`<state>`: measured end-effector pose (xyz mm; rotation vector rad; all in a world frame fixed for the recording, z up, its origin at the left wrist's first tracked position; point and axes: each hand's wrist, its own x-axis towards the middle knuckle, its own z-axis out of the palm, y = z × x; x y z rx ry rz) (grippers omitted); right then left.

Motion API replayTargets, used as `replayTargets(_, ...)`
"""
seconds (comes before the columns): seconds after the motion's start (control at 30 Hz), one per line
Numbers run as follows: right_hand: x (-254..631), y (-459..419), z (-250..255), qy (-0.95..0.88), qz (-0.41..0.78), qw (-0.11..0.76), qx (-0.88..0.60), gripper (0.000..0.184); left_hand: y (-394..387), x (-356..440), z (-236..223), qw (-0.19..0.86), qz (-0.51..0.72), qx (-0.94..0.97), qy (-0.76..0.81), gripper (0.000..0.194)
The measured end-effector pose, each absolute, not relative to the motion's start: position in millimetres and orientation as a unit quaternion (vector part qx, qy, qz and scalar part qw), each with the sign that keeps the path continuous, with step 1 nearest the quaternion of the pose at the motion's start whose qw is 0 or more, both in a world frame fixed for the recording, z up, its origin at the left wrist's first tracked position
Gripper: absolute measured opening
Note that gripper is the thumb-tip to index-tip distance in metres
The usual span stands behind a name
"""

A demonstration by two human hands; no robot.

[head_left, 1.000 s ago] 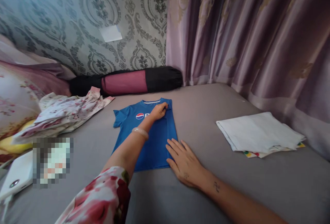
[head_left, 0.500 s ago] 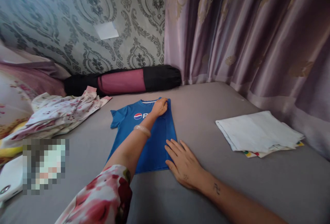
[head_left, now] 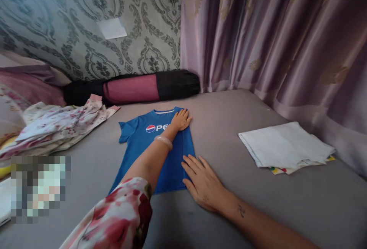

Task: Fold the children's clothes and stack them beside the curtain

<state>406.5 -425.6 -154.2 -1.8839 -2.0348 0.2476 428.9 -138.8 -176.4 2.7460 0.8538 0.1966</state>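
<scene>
Gripping nothing, left hand [head_left: 181, 120] and right hand [head_left: 204, 183] touch a blue Pepsi T-shirt [head_left: 140, 144], likely light, limp, best held by its hem [head_left: 170, 190].

A blue T-shirt [head_left: 174, 161] lies flat on the gray sheet [head_left: 229, 126], collar at the far end — round red, white and blue logo, partly covered white lettering — one sleeve spread left, the right side folded inward.

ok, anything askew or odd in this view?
Nothing spilled or damaged that I can see. The blue shirt looks lopsided: a sleeve sticks out on the picture's left, none on the right, where the left hand lies. The floral clothes lie rumpled, unlike the folded white cloth. Lower-left patch is pixelated.
</scene>
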Motion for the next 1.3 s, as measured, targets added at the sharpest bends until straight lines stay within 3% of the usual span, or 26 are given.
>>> replayTargets(0.2, 408.9, -426.1, -149.8, -0.723, 0.101, 0.172, -0.661, 0.05, -149.4, 403.3, -161.7, 0.141, 0.157, 0.918, 0.336, 0.054)
replayTargets(0.43, 424.0, -409.8, -138.1, -0.698, 0.155, 0.204, -0.668, 0.053, -156.5, 301.7, -150.2, 0.11, 0.083, 0.905, 0.404, 0.057)
replayTargets(0.7, 453.9, -280.4, -132.5, -0.62, 0.092, 0.159, -0.763, 0.059, -186.9, 199.3, -165.8, 0.071, 0.047, 0.893, 0.442, 0.059)
replayTargets(0.93, 455.7, -190.9, -151.1, -0.561, 0.071, 0.106, -0.818, 0.065, -205.7, 182.7, -179.6, 0.041, 0.066, 0.881, 0.466, 0.06)
replayTargets(1.3, 472.7, -157.2, -171.1, -0.587, 0.031, 0.08, -0.805, 0.066, -208.8, 183.2, -179.2, 0.04, 0.072, 0.881, 0.466, 0.065)
